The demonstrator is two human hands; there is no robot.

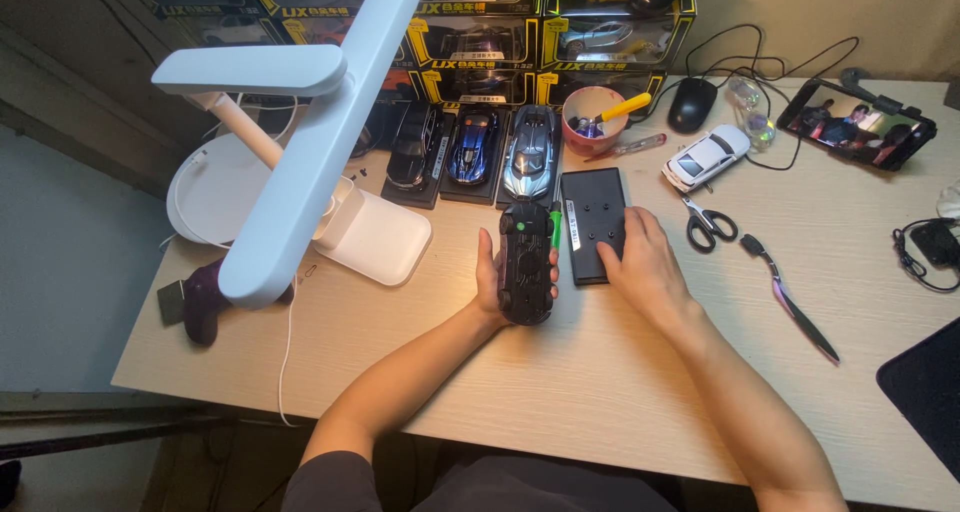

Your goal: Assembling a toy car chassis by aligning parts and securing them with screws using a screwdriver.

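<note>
1. A pale wood-grain table (560,392) is carrying everything.
2. A white desk lamp (300,142) is standing on its white base at the left.
3. Three model cars (475,152) on dark plinths are sitting in a row near the back edge.
4. A flat black plinth (590,207) is lying near the middle.
5. A white model car (706,156), black scissors (708,224), a computer mouse (691,103) and a pink cup (592,122) are resting to the right.
6. A propped phone (858,124) is sitting at the far right.
</note>
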